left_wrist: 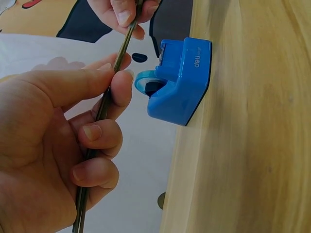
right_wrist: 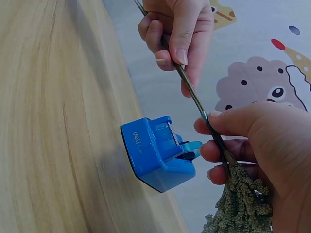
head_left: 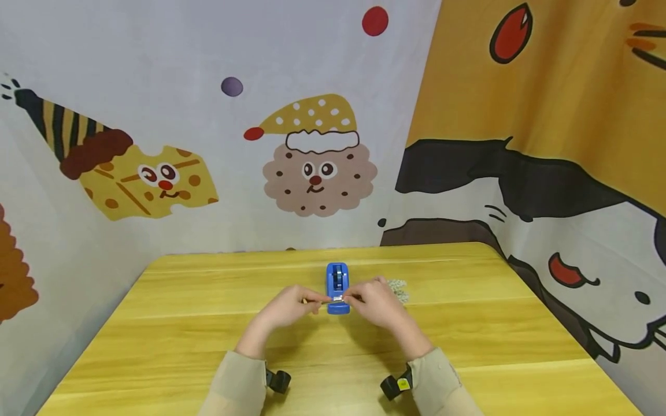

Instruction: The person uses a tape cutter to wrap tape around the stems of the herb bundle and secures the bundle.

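Observation:
My left hand [head_left: 291,306] pinches the thin brown-green stems [left_wrist: 127,43] of a dried flower bunch between thumb and forefinger, its other fingers curled along them. Closer to the pale green, beaded flower heads [right_wrist: 243,204], my right hand [head_left: 376,300] pinches the same stems. The heads stick out beyond the right palm. A small shiny band [right_wrist: 204,115], like clear tape, shows on the stems by the right thumb. Between and just beyond the hands stands a blue tape dispenser [head_left: 338,309], its toothed cutter facing me. A teal tape roll [left_wrist: 144,81] sits in it.
The dispenser rests on a wood-grain table [head_left: 208,346] under the stems. Behind the table hangs a white curtain [head_left: 171,58] with cartoon prints, and its orange and black part [head_left: 463,104] runs down the right side. Black wrist cameras [head_left: 278,381] are strapped at both cuffs.

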Available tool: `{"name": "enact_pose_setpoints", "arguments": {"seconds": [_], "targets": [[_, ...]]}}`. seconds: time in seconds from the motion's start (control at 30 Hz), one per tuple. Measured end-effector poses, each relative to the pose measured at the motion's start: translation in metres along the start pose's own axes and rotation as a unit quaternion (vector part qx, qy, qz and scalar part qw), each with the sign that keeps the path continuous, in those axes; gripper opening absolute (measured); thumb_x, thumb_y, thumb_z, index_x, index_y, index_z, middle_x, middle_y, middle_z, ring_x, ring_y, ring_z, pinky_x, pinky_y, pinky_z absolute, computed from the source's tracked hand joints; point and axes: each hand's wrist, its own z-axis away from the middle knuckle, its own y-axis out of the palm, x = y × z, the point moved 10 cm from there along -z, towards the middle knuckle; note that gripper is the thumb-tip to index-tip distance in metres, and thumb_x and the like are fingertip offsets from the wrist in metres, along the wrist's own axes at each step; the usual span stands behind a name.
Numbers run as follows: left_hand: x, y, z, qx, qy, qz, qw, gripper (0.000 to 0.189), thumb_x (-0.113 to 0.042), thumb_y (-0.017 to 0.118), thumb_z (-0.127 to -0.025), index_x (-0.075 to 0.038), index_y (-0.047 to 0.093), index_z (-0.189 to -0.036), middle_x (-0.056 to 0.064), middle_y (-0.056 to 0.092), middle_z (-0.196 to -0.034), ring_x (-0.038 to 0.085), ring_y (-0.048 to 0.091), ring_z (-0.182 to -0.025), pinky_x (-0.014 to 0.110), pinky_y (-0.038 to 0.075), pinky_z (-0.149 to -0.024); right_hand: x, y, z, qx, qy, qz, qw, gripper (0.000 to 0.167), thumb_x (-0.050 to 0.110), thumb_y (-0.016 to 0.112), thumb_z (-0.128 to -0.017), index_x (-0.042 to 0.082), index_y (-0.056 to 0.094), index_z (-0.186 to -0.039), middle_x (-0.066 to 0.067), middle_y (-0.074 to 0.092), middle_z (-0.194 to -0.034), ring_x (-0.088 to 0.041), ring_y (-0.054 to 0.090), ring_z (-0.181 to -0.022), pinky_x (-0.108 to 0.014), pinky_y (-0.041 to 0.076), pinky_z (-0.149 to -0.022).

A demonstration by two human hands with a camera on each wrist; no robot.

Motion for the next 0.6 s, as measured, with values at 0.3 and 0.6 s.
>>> {"name": "enact_pose_setpoints", "arguments": {"seconds": [0.3, 0.6], "targets": [[-0.002, -0.002, 0.0, -0.002, 0.003, -0.002, 1.0, 0.026, -0.011, 0.054, -0.099, -0.015, 0.071, -0.118, 0.01, 0.069, -0.091, 0.008, 0.026, -0.045, 0.019, 0.025, -0.042, 0.001, -0.003, 0.0, -0.017, -0.003, -0.012, 0.9998, 0.01, 0.021, 0.068, -0.091, 0.015, 0.073, -0.099, 0.009, 0.066, -0.07, 0.0, 0.049, -0.055, -0.043, 0.035, -0.086], [-0.002, -0.004, 0.003, 0.0, 0.013, -0.002, 0.9999, 0.028, -0.008, 0.053, -0.099, -0.014, 0.071, -0.119, 0.012, 0.07, -0.099, 0.008, 0.028, -0.046, 0.019, 0.027, -0.042, 0.009, -0.006, 0.001, -0.035, -0.035, -0.012, 0.9987, 0.007, 0.014, 0.07, -0.089, 0.021, 0.071, -0.09, 0.012, 0.067, -0.075, 0.001, 0.046, -0.055, -0.04, 0.034, -0.083]]}}
